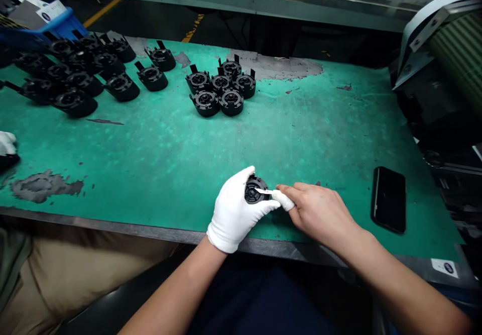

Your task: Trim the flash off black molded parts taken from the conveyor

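My left hand, in a white glove, is closed around a round black plastic part near the table's front edge. The ringed face of that part is turned up toward me. Bare of a glove, my right hand pinches a small knife with a wrapped white handle. Its pale pointed blade reaches over the face of the black part; whether the tip touches it I cannot tell. The fingers of my left hand hide the part's lower side.
Several similar black parts stand grouped at the table's back middle, and more at the back left beside a blue bin. A phone lies at the right. Another person's gloved hand shows at the left edge. Green table covering is worn in patches.
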Tool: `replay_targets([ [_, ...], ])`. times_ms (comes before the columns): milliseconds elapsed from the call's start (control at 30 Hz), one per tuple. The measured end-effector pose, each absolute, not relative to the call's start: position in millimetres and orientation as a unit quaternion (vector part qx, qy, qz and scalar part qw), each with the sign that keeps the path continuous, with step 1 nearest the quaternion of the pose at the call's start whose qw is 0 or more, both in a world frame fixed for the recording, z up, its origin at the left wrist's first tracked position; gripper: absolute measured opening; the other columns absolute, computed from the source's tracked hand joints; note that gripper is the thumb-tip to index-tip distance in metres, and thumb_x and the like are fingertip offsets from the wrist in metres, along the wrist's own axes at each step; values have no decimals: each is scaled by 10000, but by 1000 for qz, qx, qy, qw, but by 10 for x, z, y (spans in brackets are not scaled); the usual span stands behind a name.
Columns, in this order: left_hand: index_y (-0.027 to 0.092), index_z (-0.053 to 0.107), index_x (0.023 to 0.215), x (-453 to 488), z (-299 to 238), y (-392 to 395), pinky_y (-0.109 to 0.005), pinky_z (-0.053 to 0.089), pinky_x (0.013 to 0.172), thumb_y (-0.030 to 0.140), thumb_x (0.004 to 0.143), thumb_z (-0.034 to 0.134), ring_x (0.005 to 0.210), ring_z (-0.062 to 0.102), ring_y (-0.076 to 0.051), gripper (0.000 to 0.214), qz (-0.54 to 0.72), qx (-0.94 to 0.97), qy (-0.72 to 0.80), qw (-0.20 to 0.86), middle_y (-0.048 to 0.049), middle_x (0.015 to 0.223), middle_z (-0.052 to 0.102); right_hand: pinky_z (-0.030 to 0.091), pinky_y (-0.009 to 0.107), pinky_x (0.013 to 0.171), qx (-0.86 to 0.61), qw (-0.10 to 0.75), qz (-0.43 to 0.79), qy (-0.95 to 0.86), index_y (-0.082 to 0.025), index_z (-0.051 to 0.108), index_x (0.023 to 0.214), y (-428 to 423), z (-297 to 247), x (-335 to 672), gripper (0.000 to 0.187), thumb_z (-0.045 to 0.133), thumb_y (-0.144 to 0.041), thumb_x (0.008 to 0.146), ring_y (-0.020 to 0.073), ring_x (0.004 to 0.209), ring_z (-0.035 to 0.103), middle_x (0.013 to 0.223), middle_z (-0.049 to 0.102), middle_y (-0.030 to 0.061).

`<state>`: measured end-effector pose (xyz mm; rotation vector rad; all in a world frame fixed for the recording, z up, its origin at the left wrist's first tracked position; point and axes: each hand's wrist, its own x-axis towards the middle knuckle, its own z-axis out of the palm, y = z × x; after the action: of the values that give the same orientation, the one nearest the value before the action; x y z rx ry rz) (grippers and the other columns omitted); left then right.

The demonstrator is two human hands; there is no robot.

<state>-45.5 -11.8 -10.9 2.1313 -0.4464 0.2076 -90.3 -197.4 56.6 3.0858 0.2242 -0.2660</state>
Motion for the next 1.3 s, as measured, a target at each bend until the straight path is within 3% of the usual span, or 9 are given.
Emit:
replay_targets([
  [200,170,476,1386,-446,-157,-92,-428,506,1074,654,655,808,1188,640,-281,938,64,865,-181,464,-118,1292,648,398,316,577,996,33,-71,52,-315,626,1336,-1923,572,-964,447,440,-249,936,228,851,687,988,727,21],
  [467,185,486,1380,-416,-218,-72,-441,513,1065,637,637,829,1180,649,-292,936,68,862,-187,466,-117,1286,658,406,307,602,990,15,-84,115,-326,615,1340,-2076,573,-853,447,441,-249,936,222,893,683,1016,723,9],
  [800,180,483,1373,-431,-155,-101,-417,517,1059,636,649,821,1154,662,-278,920,52,858,-177,480,-101,1236,681,383,290,537,995,54,-75,25,-272,617,1344,-1807,640,-1017,507,474,-162,870,217,769,696,964,731,42],
  [1100,185,497,1356,-391,-192,-70,-431,507,1063,661,623,822,1169,651,-291,932,84,859,-209,459,-107,1247,673,438,286,647,995,-36,-66,69,-340,632,1309,-2064,581,-954,374,433,-343,992,202,906,692,1045,737,9],
  [1300,196,508,1344,-400,-168,-77,-440,517,1050,651,612,834,1159,655,-296,921,85,857,-203,465,-103,1243,672,414,287,622,988,-34,-102,106,-355,643,1289,-2117,607,-844,372,421,-332,991,212,905,695,1043,740,-4],
])
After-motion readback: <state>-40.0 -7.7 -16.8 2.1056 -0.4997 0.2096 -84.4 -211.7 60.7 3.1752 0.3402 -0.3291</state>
